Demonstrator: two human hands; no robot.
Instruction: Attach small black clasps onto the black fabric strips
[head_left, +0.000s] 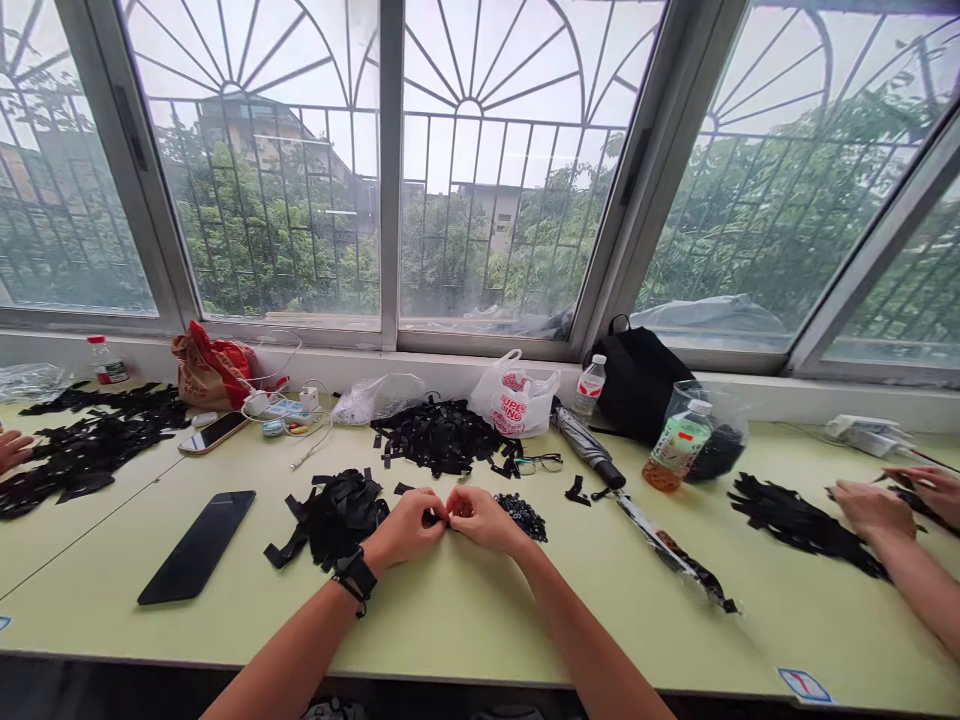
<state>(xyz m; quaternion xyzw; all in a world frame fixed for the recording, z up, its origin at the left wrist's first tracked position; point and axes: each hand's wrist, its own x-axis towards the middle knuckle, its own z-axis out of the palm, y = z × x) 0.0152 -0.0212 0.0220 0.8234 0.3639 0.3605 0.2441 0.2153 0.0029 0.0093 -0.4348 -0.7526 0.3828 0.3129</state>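
Observation:
My left hand (409,527) and my right hand (478,517) meet above the pale green table (480,620), fingertips pinched together. A small black piece (430,518) shows in the fingers of my left hand; what my right fingers pinch is too small to make out. Left of my hands lies a heap of black fabric strips (341,515). A pile of small dark rings (523,515) sits just right of my right hand. Behind both hands spreads a larger heap of black pieces (442,435).
A black phone (196,547) lies left. Glasses (541,462), a white bag (516,398), an umbrella (589,447) and a drink bottle (677,447) stand or lie behind and right. Another person's hands (874,508) work at far right; one more hand (13,450) shows far left.

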